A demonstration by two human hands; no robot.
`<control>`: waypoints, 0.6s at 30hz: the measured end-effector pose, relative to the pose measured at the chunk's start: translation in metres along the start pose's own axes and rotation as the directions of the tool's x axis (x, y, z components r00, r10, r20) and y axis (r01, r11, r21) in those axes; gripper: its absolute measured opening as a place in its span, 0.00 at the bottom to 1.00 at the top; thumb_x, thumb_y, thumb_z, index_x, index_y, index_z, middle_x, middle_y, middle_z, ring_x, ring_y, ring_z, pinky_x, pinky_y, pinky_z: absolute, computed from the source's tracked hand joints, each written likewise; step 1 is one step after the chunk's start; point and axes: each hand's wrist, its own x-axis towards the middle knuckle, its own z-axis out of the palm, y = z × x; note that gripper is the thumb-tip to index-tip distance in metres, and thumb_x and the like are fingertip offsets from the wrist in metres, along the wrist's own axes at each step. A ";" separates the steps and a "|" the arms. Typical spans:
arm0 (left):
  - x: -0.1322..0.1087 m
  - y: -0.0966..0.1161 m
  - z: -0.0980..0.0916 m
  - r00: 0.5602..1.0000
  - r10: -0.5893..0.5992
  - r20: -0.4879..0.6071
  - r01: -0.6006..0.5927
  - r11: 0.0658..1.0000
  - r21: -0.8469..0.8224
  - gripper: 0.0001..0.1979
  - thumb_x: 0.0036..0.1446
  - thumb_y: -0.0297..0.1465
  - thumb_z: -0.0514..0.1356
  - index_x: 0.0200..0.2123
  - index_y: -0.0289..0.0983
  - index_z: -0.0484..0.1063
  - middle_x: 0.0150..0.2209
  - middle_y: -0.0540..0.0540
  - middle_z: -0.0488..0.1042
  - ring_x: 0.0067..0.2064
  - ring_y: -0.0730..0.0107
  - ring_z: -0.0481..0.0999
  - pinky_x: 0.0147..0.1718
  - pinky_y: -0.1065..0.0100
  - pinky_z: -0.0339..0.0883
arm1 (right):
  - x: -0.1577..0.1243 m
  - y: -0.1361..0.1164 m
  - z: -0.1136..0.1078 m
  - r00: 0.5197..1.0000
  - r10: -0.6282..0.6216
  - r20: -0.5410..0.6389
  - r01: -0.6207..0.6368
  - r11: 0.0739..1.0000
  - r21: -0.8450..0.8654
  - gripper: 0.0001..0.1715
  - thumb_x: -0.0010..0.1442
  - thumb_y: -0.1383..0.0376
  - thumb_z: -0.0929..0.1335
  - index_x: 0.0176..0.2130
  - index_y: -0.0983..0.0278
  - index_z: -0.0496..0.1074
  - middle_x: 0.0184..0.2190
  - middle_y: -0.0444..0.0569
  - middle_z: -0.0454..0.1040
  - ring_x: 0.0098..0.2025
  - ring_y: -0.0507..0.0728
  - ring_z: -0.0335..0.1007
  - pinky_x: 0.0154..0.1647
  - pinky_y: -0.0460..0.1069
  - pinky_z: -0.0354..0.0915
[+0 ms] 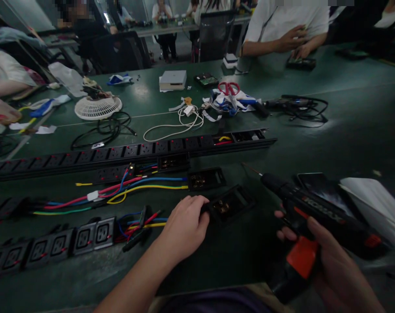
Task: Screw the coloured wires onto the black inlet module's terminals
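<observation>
My left hand (pixel 185 226) is closed, its fingertips gripping the left end of a black socket module (pixel 229 205) that lies on the green table with brass contacts showing. My right hand (pixel 330 261) is wrapped round the orange and black handle of a cordless screwdriver (pixel 317 217). The tool's thin bit (pixel 251 169) points up and left, above and to the right of the module, not touching it. Another open socket module (pixel 205 179) lies just behind, joined to blue and yellow wires (pixel 151 184).
A long black power strip (pixel 132 152) crosses the table, with a row of sockets (pixel 54 245) at the near left. Behind lie a white fan grille (pixel 98 107), a white cable (pixel 177 124), red scissors (pixel 229 88) and a phone (pixel 317 187). Other people sit around the table.
</observation>
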 end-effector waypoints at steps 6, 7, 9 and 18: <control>-0.002 0.001 0.002 1.000 0.007 -0.024 -0.008 1.000 -0.018 0.08 0.63 0.27 0.53 0.43 0.41 0.68 0.40 0.47 0.74 0.44 0.60 0.71 0.45 0.60 0.64 | -0.011 0.003 0.014 0.980 0.197 0.016 -0.198 0.968 0.155 0.53 0.36 0.57 0.81 0.58 0.66 0.67 0.46 0.55 0.71 0.41 0.59 0.71 0.36 0.45 0.73; -0.002 0.001 0.003 1.000 0.006 -0.025 -0.006 1.000 -0.016 0.07 0.63 0.26 0.53 0.43 0.40 0.68 0.40 0.47 0.74 0.44 0.60 0.72 0.45 0.60 0.64 | -0.013 0.005 0.014 0.975 0.222 0.025 -0.222 0.953 0.204 0.54 0.35 0.60 0.81 0.60 0.66 0.65 0.52 0.57 0.69 0.44 0.60 0.72 0.40 0.47 0.73; -0.001 0.002 0.003 1.000 0.002 -0.028 -0.002 1.000 -0.020 0.07 0.63 0.26 0.53 0.42 0.40 0.67 0.40 0.47 0.74 0.44 0.60 0.72 0.45 0.60 0.64 | -0.015 0.010 0.011 0.962 0.270 0.046 -0.273 0.927 0.259 0.53 0.38 0.64 0.80 0.61 0.67 0.63 0.56 0.61 0.65 0.50 0.63 0.71 0.45 0.49 0.73; -0.001 0.000 -0.002 1.000 -0.013 0.005 0.014 0.994 -0.106 0.07 0.66 0.28 0.49 0.43 0.43 0.66 0.43 0.49 0.76 0.43 0.62 0.76 0.40 0.63 0.66 | -0.029 -0.005 0.013 0.927 0.360 -0.108 -0.365 0.931 -0.027 0.37 0.49 0.61 0.75 0.54 0.76 0.69 0.53 0.64 0.66 0.54 0.68 0.67 0.40 0.50 0.75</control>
